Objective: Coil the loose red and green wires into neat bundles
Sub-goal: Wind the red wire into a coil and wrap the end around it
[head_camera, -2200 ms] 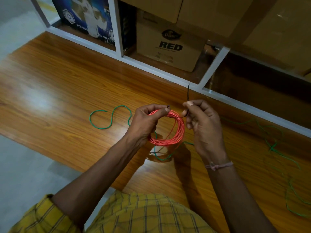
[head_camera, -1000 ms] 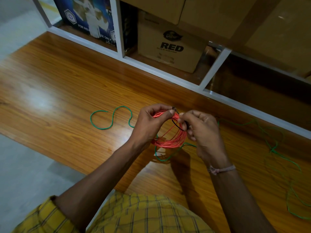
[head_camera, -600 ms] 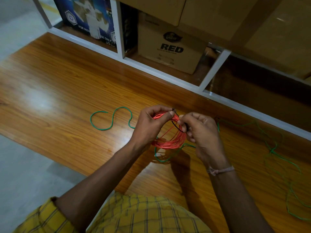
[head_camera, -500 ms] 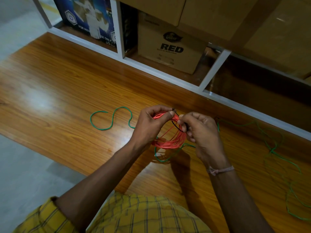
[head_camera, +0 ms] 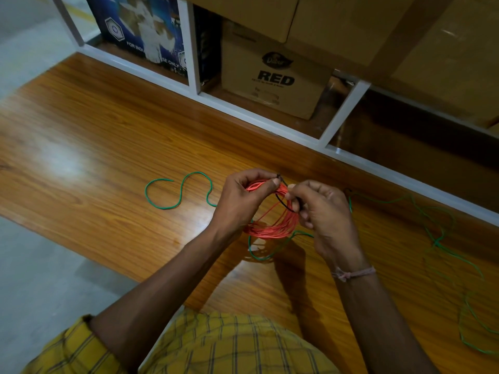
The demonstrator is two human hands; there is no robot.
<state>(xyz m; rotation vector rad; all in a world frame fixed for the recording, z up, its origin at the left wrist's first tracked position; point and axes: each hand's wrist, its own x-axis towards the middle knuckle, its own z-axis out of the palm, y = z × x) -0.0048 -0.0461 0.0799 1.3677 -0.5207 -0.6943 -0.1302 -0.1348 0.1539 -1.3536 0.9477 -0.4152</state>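
1. I count the red wire [head_camera: 272,225] as coiled: it sits in one round bundle held up between both hands, just above the wooden table [head_camera: 94,147], near the middle of my view.
2. My left hand [head_camera: 240,203] is closed on the far-left arc of the coil, thumb and fingertips pinching the strands together at the top.
3. My right hand [head_camera: 324,211] is closed on a thin black tie [head_camera: 285,206] that loops round the coil's far-right side; thumb and forefinger pinch it just beside the left thumb.
4. My judgement is that the red bundle is at the securing step. The tie is around the strands, but I cannot tell whether it is threaded or cinched yet.
5. The green wire [head_camera: 178,193] is still to do. One end lies in an S-curve on the table to the left, and a loop [head_camera: 259,255] shows on the table below the red coil.
6. More green wire [head_camera: 442,238] sprawls loose over the right side of the table, well apart from my hands. I take the task as roughly half done.
7. Hard to make out: whether the left and right green stretches are one wire or two, since my hands and the coil cover the middle.
8. The right-hand green wire runs off the frame edge, so I cannot see its full extent, and that side is dim.
9. The tie's head and free end are mostly hidden under my fingers.
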